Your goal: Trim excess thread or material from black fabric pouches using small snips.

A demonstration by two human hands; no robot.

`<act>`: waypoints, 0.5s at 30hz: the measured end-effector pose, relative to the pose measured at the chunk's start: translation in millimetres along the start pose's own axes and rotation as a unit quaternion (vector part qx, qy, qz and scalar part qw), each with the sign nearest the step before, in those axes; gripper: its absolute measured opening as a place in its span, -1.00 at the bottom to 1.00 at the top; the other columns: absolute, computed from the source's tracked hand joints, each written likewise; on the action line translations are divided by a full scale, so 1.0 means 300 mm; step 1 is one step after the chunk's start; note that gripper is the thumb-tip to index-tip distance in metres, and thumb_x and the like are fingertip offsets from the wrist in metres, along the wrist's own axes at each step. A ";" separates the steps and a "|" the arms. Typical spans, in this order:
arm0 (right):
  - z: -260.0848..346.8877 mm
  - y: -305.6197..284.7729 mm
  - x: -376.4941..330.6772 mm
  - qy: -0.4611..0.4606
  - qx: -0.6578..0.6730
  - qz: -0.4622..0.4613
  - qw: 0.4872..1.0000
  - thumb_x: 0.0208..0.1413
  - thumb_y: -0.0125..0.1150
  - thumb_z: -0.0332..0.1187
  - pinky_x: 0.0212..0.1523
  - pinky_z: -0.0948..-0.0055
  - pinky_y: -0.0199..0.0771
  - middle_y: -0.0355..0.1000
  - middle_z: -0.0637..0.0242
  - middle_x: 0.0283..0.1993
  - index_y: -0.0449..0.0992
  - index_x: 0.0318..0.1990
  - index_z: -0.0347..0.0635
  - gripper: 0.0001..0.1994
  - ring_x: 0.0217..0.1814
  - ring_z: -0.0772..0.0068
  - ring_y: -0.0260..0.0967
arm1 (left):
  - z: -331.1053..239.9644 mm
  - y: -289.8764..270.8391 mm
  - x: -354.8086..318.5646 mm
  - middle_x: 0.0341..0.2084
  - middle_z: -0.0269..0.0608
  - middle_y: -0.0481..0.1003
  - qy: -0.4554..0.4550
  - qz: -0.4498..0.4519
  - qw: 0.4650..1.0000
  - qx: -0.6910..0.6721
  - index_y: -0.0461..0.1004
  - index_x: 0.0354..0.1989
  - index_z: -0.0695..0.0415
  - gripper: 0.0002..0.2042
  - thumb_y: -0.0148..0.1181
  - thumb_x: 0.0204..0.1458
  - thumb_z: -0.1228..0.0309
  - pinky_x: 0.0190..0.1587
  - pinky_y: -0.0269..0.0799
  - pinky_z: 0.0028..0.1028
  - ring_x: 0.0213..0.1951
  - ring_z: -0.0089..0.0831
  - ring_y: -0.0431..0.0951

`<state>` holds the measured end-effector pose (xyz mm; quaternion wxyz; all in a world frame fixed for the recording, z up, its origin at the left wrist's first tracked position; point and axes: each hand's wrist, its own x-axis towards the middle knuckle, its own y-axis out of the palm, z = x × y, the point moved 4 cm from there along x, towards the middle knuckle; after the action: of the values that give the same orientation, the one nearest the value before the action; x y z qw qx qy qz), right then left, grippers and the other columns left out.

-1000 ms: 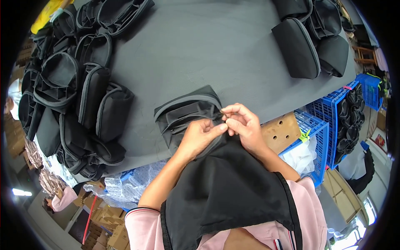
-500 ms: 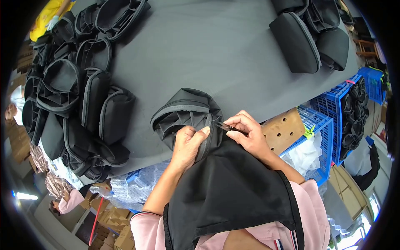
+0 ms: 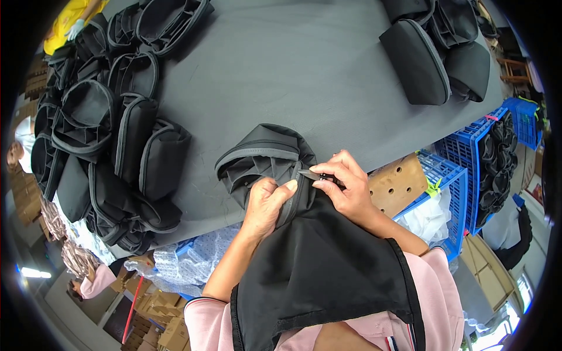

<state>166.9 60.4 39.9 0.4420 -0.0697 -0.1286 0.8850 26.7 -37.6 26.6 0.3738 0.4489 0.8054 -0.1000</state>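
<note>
A black zippered pouch [image 3: 272, 137] lies open at the near edge of the grey-covered table, its inner dividers showing. My left hand [image 3: 264, 205] grips its zipper edge, thumb on top and the other fingers hidden in the fabric. Between the thumb and fingers of my right hand [image 3: 345, 184] is a small pair of thread snips [image 3: 311, 175], dark-handled with metal blades. The blade tips touch or nearly touch the zipper seam just above my left thumb.
Many black pouches [image 3: 82, 120] are heaped along the table's left side, and several more pouches [image 3: 415, 61] sit at the far right. Blue crates [image 3: 459, 225] stand at the right edge, one with a brown perforated board [image 3: 398, 184]. Someone in yellow [image 3: 61, 26] is at far left.
The snips' blades have closed together and turned slightly at the seam. My right hand has shifted a little left and up, while my left hand keeps its grip on the pouch.
</note>
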 end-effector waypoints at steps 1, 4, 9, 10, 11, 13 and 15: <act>0.002 -0.004 0.003 0.000 0.000 0.000 1.000 -0.18 0.30 -0.46 -0.40 0.52 0.30 0.31 0.37 -0.41 0.51 -0.28 -0.17 -0.78 -0.44 0.47 0.30 | 0.000 0.001 0.000 -0.75 -0.59 0.06 -0.001 -0.001 1.000 0.000 0.01 -0.78 0.02 -0.55 0.21 -0.05 0.47 -0.69 -0.15 -0.56 -0.66 -0.78 -0.02; 0.015 -0.016 0.013 -0.017 -0.024 0.008 1.000 -0.16 0.29 -0.48 -0.43 0.53 0.31 0.31 0.36 -0.41 0.52 -0.28 -0.18 -0.78 -0.46 0.46 0.31 | 0.005 -0.003 0.006 -0.74 -0.58 0.12 -0.001 0.003 1.000 -0.020 0.05 -0.76 0.02 -0.59 0.19 -0.03 0.50 -0.67 -0.06 -0.61 -0.65 -0.80 0.04; 0.084 -0.031 0.054 0.015 0.024 -0.010 1.000 -0.13 0.25 -0.52 -0.45 0.56 0.30 0.30 0.31 -0.42 0.51 -0.30 -0.25 -0.83 -0.48 0.49 0.28 | -0.073 0.059 0.006 -0.66 -0.51 0.29 -0.033 -0.018 0.993 -0.116 0.17 -0.68 0.05 -0.70 0.13 0.00 0.54 -0.58 0.14 -0.69 -0.59 -0.79 0.22; 0.071 -0.029 0.073 0.055 0.059 0.008 0.997 -0.13 0.24 -0.54 -0.45 0.57 0.29 0.28 0.31 -0.42 0.51 -0.30 -0.26 -0.83 -0.48 0.51 0.26 | -0.081 0.067 0.010 -0.65 -0.50 0.29 -0.026 -0.017 0.992 -0.121 0.18 -0.67 0.06 -0.72 0.12 0.01 0.54 -0.58 0.15 -0.68 -0.59 -0.79 0.22; 0.056 -0.032 0.088 0.041 0.074 0.007 0.996 -0.13 0.23 -0.55 -0.46 0.59 0.28 0.28 0.32 -0.42 0.51 -0.31 -0.27 -0.84 -0.49 0.55 0.24 | -0.086 0.070 0.013 -0.65 -0.49 0.30 -0.018 -0.017 0.992 -0.126 0.20 -0.67 0.07 -0.73 0.11 0.01 0.54 -0.58 0.15 -0.68 -0.58 -0.78 0.22; 0.084 -0.060 0.098 0.010 0.061 -0.007 0.998 -0.14 0.25 -0.55 -0.47 0.60 0.26 0.26 0.33 -0.39 0.49 -0.26 -0.27 -0.79 -0.49 0.57 0.21 | -0.116 0.066 0.024 -0.51 -0.31 0.46 0.011 -0.034 0.982 -0.188 0.40 -0.48 0.20 -0.90 0.05 0.06 0.50 -0.40 0.38 -0.58 -0.47 -0.63 0.44; 0.116 -0.066 0.086 0.012 0.071 -0.012 0.997 -0.16 0.27 -0.55 -0.42 0.66 0.23 0.25 0.35 -0.36 0.46 -0.25 -0.26 -0.75 -0.48 0.62 0.17 | -0.184 0.057 0.046 -0.25 -0.09 0.50 0.040 -0.050 0.960 -0.274 0.39 -0.18 0.34 -0.77 -0.02 0.10 0.42 -0.14 0.47 -0.45 -0.22 -0.39 0.52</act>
<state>158.3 86.8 78.6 0.4579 -0.0470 -0.0609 0.8857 7.8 8.7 58.6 0.4447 0.2918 0.8378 0.1234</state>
